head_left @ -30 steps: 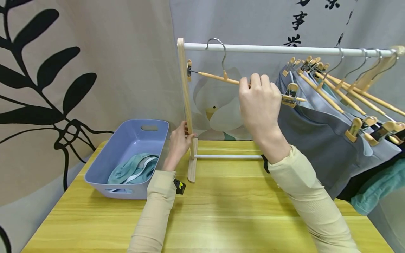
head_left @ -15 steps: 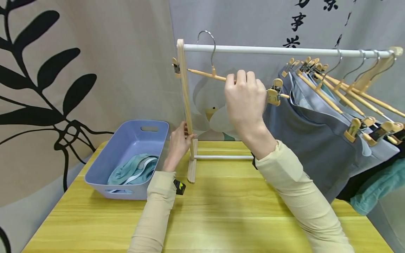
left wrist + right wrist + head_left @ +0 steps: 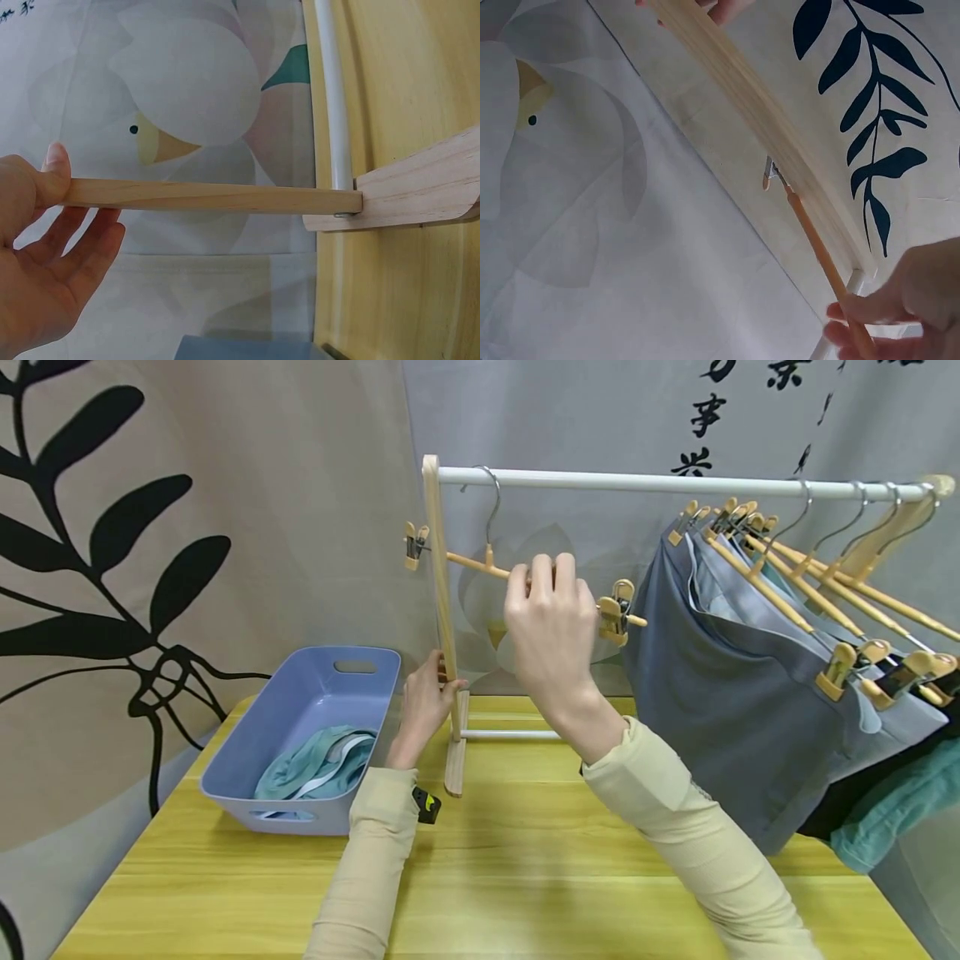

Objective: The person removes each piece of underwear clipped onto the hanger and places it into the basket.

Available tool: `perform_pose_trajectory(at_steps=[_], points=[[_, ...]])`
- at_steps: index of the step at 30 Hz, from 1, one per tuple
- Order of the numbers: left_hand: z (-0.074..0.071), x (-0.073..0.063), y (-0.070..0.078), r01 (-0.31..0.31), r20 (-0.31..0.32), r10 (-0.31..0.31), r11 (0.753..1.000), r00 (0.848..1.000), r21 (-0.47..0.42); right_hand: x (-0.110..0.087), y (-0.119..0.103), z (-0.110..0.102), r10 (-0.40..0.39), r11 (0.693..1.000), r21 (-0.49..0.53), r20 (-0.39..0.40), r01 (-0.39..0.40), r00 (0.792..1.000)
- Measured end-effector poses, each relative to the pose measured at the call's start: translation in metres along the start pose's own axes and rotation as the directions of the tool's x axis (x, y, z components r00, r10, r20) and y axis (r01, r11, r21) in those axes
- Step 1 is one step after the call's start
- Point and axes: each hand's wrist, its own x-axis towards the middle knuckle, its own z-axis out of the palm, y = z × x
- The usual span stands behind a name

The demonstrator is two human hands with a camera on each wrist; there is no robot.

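Observation:
My left hand (image 3: pixel 423 702) holds the left wooden post (image 3: pixel 441 585) of a clothes rack, low down. In the left wrist view, the thumb lies on one side of this post (image 3: pixel 210 196) and fingers on the other. My right hand (image 3: pixel 551 635) grips the wooden bar of a trouser hanger (image 3: pixel 474 562) with no garment on it. Its metal hook is at the white rail (image 3: pixel 600 481), close to the left post. One clip shows left of the post, another right of my hand. The right wrist view shows fingers and thumb around the hanger bar (image 3: pixel 817 247).
Several clip hangers with grey-blue trousers (image 3: pixel 727 693) and other garments hang at the rail's right end. A blue basket (image 3: pixel 300 672) with a teal garment (image 3: pixel 318 764) stands left of the rack on the wooden table (image 3: pixel 510 877). A printed curtain is behind.
My right hand has moved left with the hanger. The hook has gone from above the rail down to it, nearer the left post. My left hand has stayed on the post.

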Motion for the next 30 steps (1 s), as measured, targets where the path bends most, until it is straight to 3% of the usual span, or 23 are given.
perform_pose_trajectory(at_steps=[8, 15, 26, 30], points=[[0.001, 0.001, 0.000, 0.022, 0.007, -0.022, 1.000, 1.000, -0.004, -0.015, -0.002, -0.002, -0.129, 0.990, 0.028, -0.166, 0.136, 0.978], [0.002, 0.002, -0.001, 0.026, 0.003, -0.026, 1.000, 1.000, -0.011, -0.040, -0.003, -0.006, -0.239, 0.959, 0.103, -0.203, 0.263, 0.950], [0.001, 0.000, 0.000, 0.002, -0.006, -0.002, 1.000, 1.000, -0.009, -0.048, 0.016, -0.030, -0.190, 0.925, 0.258, -0.316, 0.277, 0.930], [0.001, 0.000, 0.000, 0.005, 0.000, -0.005, 1.000, 1.000, -0.012, -0.050, 0.023, -0.037, -0.166, 0.920, 0.292, -0.309, 0.260, 0.936]])
